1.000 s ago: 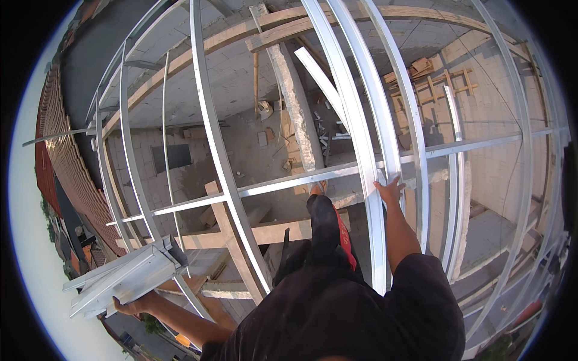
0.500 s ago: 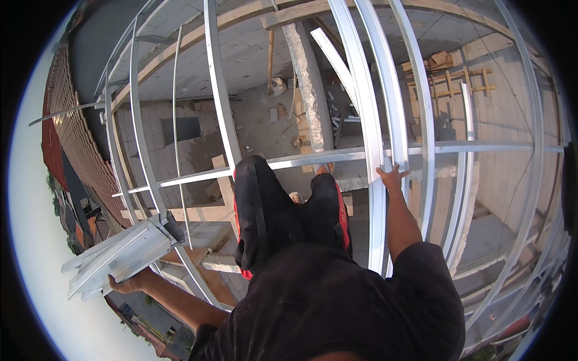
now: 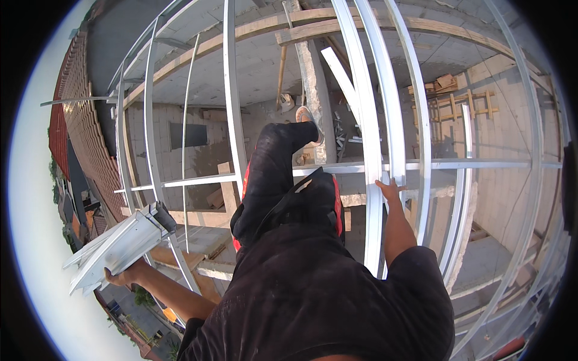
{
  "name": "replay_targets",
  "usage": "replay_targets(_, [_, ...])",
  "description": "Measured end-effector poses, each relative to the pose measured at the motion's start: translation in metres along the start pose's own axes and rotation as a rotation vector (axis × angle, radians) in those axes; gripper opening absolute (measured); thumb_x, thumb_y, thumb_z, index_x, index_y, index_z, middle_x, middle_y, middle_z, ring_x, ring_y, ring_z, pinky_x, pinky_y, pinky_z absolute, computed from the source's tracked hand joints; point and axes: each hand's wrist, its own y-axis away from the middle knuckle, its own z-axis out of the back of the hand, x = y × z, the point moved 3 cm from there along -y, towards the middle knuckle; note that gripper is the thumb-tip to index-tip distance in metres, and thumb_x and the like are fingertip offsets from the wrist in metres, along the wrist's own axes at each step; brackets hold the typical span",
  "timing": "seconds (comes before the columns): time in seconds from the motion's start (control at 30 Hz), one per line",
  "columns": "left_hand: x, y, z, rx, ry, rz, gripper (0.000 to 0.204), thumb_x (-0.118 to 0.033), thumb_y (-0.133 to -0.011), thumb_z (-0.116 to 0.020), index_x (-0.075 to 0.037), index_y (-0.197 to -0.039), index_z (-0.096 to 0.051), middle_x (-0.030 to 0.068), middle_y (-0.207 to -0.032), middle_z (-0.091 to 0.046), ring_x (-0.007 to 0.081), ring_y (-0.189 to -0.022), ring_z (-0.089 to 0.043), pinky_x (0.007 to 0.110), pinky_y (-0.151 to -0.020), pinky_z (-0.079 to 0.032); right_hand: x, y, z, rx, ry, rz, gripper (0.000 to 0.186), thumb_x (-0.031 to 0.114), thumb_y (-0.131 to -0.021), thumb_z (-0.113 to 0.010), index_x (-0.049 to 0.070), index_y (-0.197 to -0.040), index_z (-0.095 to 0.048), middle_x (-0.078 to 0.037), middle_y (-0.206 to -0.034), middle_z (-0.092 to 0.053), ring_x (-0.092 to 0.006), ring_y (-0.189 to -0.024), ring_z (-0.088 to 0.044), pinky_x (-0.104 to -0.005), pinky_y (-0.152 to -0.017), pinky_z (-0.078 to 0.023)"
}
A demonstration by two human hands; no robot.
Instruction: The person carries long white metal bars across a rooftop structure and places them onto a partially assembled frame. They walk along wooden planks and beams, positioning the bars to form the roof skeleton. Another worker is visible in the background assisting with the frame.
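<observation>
- The person's left hand (image 3: 122, 277), at lower left, is closed on the near edge of a bundle of short silver metal channels (image 3: 123, 243). The bundle is held tilted, out to the person's left, beside the roof frame; whether it also rests on the frame cannot be told.
- The right hand (image 3: 392, 191), arm stretched forward, is spread wide, its thumb against a long silver beam (image 3: 365, 120) and its fingers near the neighbouring beam (image 3: 392, 129). How firmly it presses cannot be told.
- Between the arms are the wearer's dark shirt (image 3: 325, 295) and black trousers (image 3: 265, 180) with red side stripes. One leg reaches forward, its shod foot (image 3: 308, 123) at a rough concrete ledge (image 3: 310, 69).
- A straight metal rail (image 3: 469, 163) crosses the other beams from left to right.
- Farther ahead, a brown timber (image 3: 313, 31) spans the frame.
- Far below are a grey floor (image 3: 256, 120) with scattered debris and, to the right, a ladder-like wooden frame (image 3: 454, 109).
- At far left, a brown tiled roof (image 3: 90, 102) borders pale sky (image 3: 36, 198).
</observation>
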Motion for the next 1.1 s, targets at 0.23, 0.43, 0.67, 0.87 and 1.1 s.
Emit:
replay_targets(0.23, [0.055,-0.014,-0.032,-0.034,0.064,0.206,0.080,-0.045,-0.073,-0.058,-0.006,-0.142,-0.049,0.0216,-0.137,-0.055,0.0433,-0.129,-0.052,0.062,-0.111,-0.039,0.024,0.023,0.011,0.026,0.054,-0.047,0.121,0.065,-0.075,-0.077,-0.012,-0.154,-0.028,-0.043,-0.149,-0.037,-0.0498,-0.153,-0.011,-0.0475,-0.126,-0.001])
replay_targets(0.43, [0.131,-0.004,-0.119,0.047,0.023,0.385,0.075,-0.047,-0.081,-0.051,-0.002,-0.140,-0.045,0.0218,-0.141,-0.046,0.0403,-0.137,-0.043,0.060,-0.116,-0.032,0.028,0.017,0.010,-0.055,0.136,-0.138,0.115,0.060,-0.077,-0.078,-0.013,-0.153,-0.030,-0.042,-0.148,-0.040,-0.0495,-0.144,-0.036,-0.0478,-0.126,-0.007])
replay_targets(0.67, [0.201,-0.026,-0.175,-0.032,-0.057,0.449,0.071,-0.048,-0.084,-0.054,-0.004,-0.141,-0.049,0.0188,-0.139,-0.052,0.0374,-0.130,-0.050,0.055,-0.109,-0.039,0.097,0.003,0.041,-0.354,0.099,-0.252,0.108,0.046,-0.081,-0.080,0.004,-0.161,-0.020,-0.040,-0.161,-0.009,-0.0564,-0.135,-0.045,-0.0557,-0.109,-0.045])
replay_targets(0.87, [0.237,-0.016,-0.242,0.029,-0.086,0.424,0.070,-0.047,-0.088,-0.052,-0.003,-0.143,-0.045,0.0185,-0.138,-0.050,0.0366,-0.128,-0.050,0.055,-0.107,-0.041,0.172,-0.036,0.010,-0.259,0.083,-0.168,0.113,0.046,-0.081,-0.078,0.003,-0.162,-0.012,-0.036,-0.162,-0.014,-0.0575,-0.146,-0.023,-0.0627,-0.117,-0.029])
replay_targets(1.1, [0.277,-0.018,-0.254,0.050,-0.061,0.416,0.066,-0.041,-0.087,-0.061,-0.001,-0.137,-0.045,0.0167,-0.129,-0.049,0.0332,-0.120,-0.052,0.051,-0.100,-0.046,0.196,-0.030,0.016,-0.256,0.092,-0.218,0.120,0.044,-0.079,-0.080,-0.002,-0.161,-0.005,-0.034,-0.161,-0.023,-0.0478,-0.153,-0.017,-0.0650,-0.121,-0.017])
